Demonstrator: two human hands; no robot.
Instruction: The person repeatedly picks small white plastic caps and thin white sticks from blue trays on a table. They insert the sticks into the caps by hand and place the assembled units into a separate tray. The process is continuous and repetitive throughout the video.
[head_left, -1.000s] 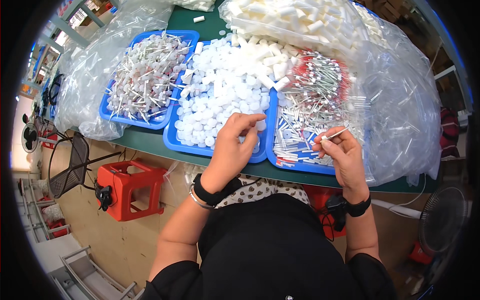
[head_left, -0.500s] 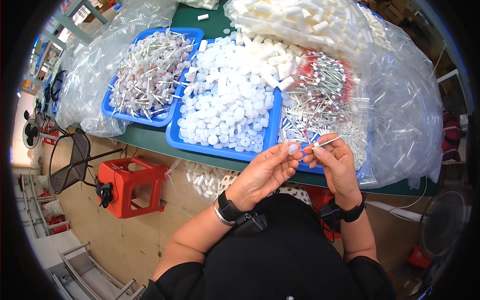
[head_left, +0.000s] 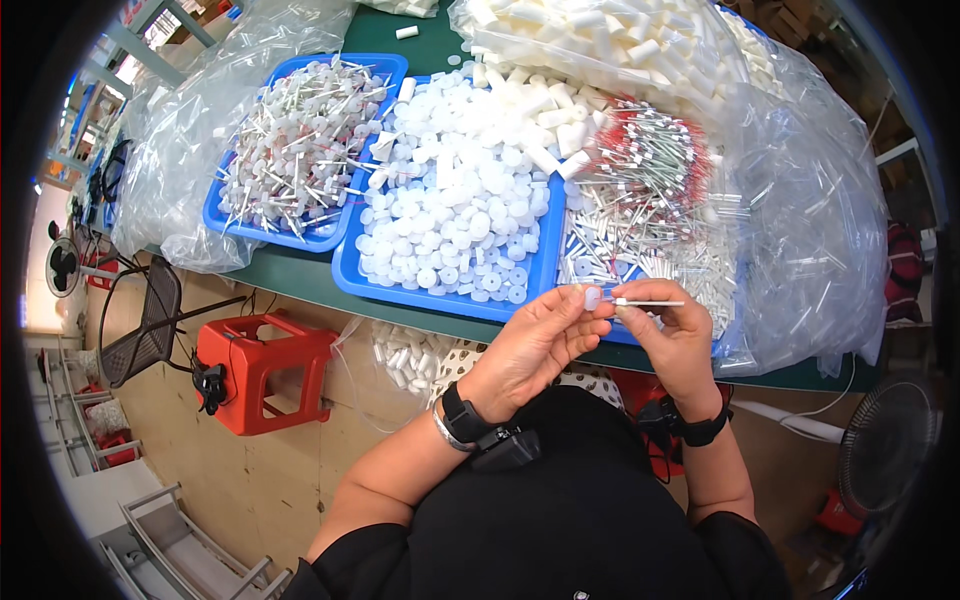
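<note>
Pinched in the fingertips of my left hand (head_left: 530, 350) is a small translucent round plastic cap (head_left: 591, 298). My right hand (head_left: 685, 350) grips a thin white stick-like part (head_left: 655, 303) between thumb and fingers, its end pointing left at the cap. The two hands nearly meet over the table's front edge; whether stick and cap touch is too small to tell. Just beyond them lie many similar white sticks (head_left: 625, 240) and a heap of red-wired thin parts (head_left: 650, 155). A blue tray (head_left: 430, 300) of translucent caps (head_left: 450, 235) stands to their left.
Farther left, another blue tray (head_left: 270, 238) holds capped stick parts (head_left: 300, 150). White foam-like cylinders (head_left: 610, 40) fill a bag at the back. Clear plastic bags (head_left: 800, 220) flank the green table (head_left: 290, 275). A red stool (head_left: 265, 370) and a fan (head_left: 885, 445) stand near it.
The stick in my right hand has turned from slanting to nearly level, its left end now close to the cap. My left hand has shifted slightly, still holding the cap.
</note>
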